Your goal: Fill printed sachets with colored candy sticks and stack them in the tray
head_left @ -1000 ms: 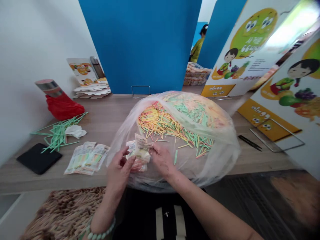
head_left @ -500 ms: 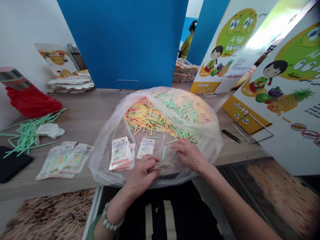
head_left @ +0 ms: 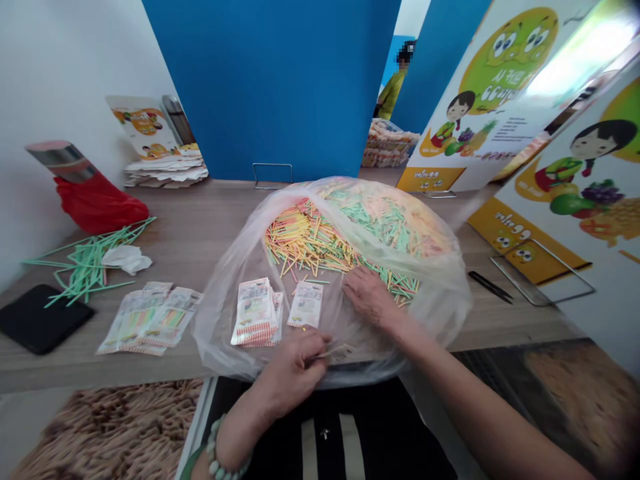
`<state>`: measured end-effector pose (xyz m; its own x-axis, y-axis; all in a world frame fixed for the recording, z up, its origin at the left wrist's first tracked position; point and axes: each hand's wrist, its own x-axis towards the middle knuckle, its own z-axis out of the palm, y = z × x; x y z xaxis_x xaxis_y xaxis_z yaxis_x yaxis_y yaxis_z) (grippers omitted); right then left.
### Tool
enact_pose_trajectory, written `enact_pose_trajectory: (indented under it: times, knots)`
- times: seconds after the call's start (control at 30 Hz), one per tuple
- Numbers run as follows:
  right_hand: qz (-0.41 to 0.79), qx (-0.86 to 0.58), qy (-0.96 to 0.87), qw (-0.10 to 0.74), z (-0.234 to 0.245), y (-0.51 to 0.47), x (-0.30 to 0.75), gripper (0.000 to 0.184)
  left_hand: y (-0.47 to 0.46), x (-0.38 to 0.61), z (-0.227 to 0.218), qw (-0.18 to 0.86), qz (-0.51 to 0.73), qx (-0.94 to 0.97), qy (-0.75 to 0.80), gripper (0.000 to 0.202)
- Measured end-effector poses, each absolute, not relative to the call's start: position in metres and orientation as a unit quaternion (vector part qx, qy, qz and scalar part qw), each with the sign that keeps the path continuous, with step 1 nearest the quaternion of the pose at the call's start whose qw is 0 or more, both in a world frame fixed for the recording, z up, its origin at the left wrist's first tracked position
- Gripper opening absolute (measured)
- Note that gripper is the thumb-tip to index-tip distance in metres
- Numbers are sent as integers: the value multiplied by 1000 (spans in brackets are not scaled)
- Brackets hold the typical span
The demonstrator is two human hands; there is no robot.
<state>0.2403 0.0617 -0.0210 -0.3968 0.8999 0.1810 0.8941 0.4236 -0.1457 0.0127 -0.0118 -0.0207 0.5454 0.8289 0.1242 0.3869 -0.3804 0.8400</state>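
A big clear plastic bag (head_left: 450, 293) lies open on the wooden table (head_left: 200, 233), full of short coloured sticks (head_left: 320, 243) in yellow, green and orange. My left hand (head_left: 293, 367) is at the bag's near edge, fingers pinched on a small flat packet (head_left: 336, 351). My right hand (head_left: 367, 293) reaches into the bag, palm down on the sticks, fingers curled; what they hold is hidden. A stack of printed packets (head_left: 255, 313) and one single packet (head_left: 306, 305) lie in the bag just ahead of my left hand.
Filled packets (head_left: 150, 319) lie left of the bag, beside long green straws (head_left: 85, 267), a crumpled tissue (head_left: 127, 257), a black pad (head_left: 37, 320) and a red bag (head_left: 100, 203). Printed display boards (head_left: 565, 173) stand right, with a black pen (head_left: 490, 287). Another person (head_left: 393, 93) is behind the blue partition (head_left: 280, 80).
Both hands let the packet bundle down into the bag a second ago. Since then my left hand has drawn back to the near edge with one packet, and my right hand has moved forward onto the sticks.
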Motion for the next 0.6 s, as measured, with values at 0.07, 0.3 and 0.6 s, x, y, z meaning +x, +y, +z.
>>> enact_pose_trajectory:
  times: [0.07, 0.3, 0.6]
  knots:
    - [20, -532, -836, 137, -20, 71, 225, 19, -3, 14, -25, 304, 292, 807, 414, 17]
    - [41, -482, -864, 139, -7, 93, 174, 15, 6, 10, -49, 217, 275, 856, 380, 33]
    - [43, -478, -877, 27, 3, 90, 157, 18, -2, 5, -42, 327, 348, 796, 373, 23]
